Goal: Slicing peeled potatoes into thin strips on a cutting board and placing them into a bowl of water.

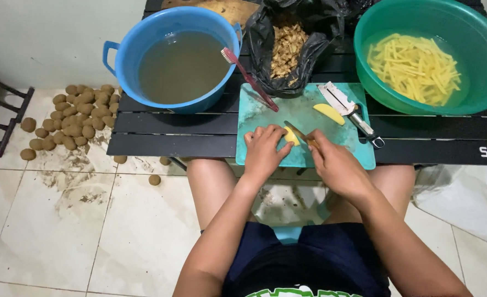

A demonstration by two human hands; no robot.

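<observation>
My left hand (263, 151) presses a peeled yellow potato piece (292, 136) onto the teal cutting board (265, 113). Gripped in my right hand (337, 165) is a knife (298, 131) whose blade rests against that piece. Another peeled potato half (329, 113) lies further back on the board, next to a metal peeler (348, 107). A red toothbrush (249, 77) leans from the blue tub onto the board.
A blue tub (123, 60) of murky water, a black bag (260, 41) of peelings and a green basin (474, 88) with cut potato strips in water stand on the black slatted table (172, 132). Unpeeled potatoes (75, 118) lie on the muddy tiled floor at left.
</observation>
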